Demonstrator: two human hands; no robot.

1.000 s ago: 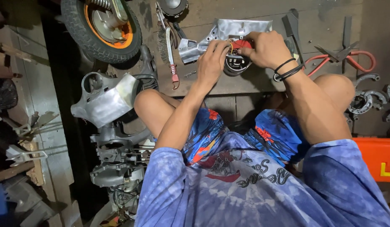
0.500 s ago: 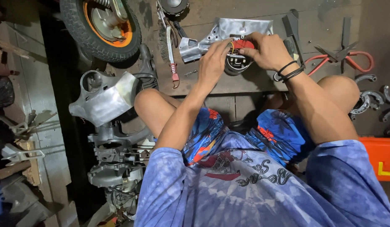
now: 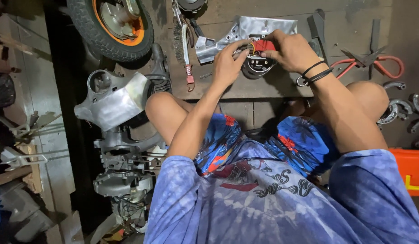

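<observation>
Left hand (image 3: 228, 61) pinching, right hand (image 3: 290, 50) clamping round black coil unit (image 3: 256, 67); likely rigid, fine wires fragile—hold rim.

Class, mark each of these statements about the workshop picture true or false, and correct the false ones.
1. Both hands are at the round black part with a red piece. True.
2. The left hand holds the red-handled shears. False: the shears lie untouched on the board.
3. The right hand has dark bands at its wrist. True.
4. The wheel has a blue rim. False: the wheel has an orange rim.
</observation>
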